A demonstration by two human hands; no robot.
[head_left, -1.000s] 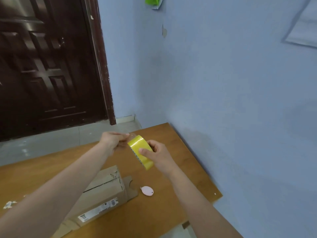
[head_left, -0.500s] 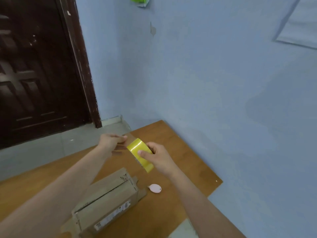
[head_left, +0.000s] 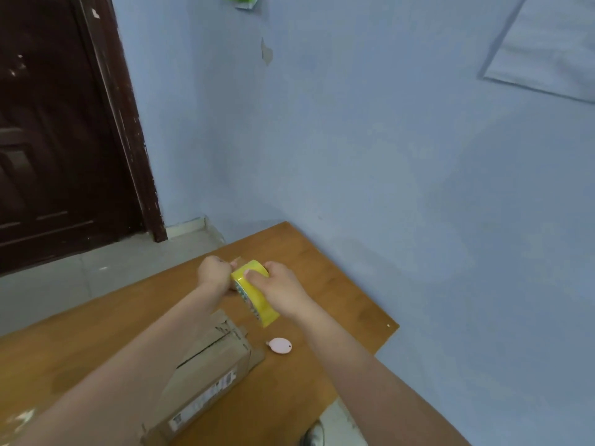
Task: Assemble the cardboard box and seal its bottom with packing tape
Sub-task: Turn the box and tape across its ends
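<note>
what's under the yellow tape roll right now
The tape roll, gripped by both hands, is held above the wooden table. Bare tabletop shows around it; the patch directly beneath is hidden.

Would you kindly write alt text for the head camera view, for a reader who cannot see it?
Two bare hands hold a yellow tape roll above a wooden table: the right hand grips the roll, the left hand pinches at its edge. Below lie a cardboard box and a small pink oval object.

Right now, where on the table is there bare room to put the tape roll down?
Bare wood lies beyond both hands toward the table's far corner by the blue wall, and along the right edge past the pink tag. It is crowded near the cardboard box, under the forearms.
</note>
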